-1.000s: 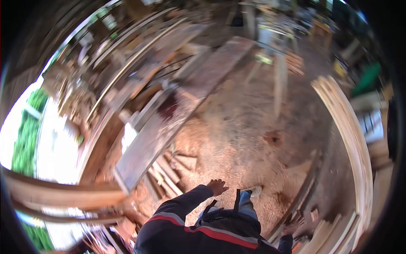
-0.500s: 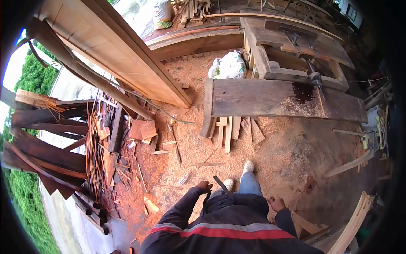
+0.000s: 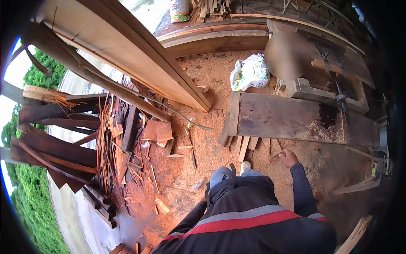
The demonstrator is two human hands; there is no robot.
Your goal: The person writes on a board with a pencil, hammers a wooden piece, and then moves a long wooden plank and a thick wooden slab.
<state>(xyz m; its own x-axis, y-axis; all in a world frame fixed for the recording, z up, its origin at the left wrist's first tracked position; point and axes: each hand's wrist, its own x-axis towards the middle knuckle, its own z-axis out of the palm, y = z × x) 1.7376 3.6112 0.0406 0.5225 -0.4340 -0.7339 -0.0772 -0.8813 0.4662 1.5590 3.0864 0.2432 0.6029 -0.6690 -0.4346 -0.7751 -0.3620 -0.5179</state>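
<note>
My right hand (image 3: 289, 158) is held out in front of the body, near the lower edge of a dark wooden plank (image 3: 279, 113) on the bench. Its fingers are curled, and whether something small sits in them cannot be made out. Dark stains and pale shavings mark the plank's right part. On the left side only my sleeve (image 3: 191, 216) shows; my left hand is hidden behind the body. Several pale wood strips (image 3: 244, 148) lean or lie below the plank, close to my shoe (image 3: 245, 167).
Sawdust covers the floor (image 3: 207, 169). A scrap wood pile (image 3: 122, 139) lies left, beneath a slanting pole (image 3: 97, 82) and a large leaning board (image 3: 139, 51). A white bag (image 3: 250, 73) sits beside the bench. A clamp bar (image 3: 339, 91) crosses the bench.
My right hand has moved forward and up towards the plank. My left hand has gone out of sight. The view has shifted, with the bench now further right and a blurred patch over it.
</note>
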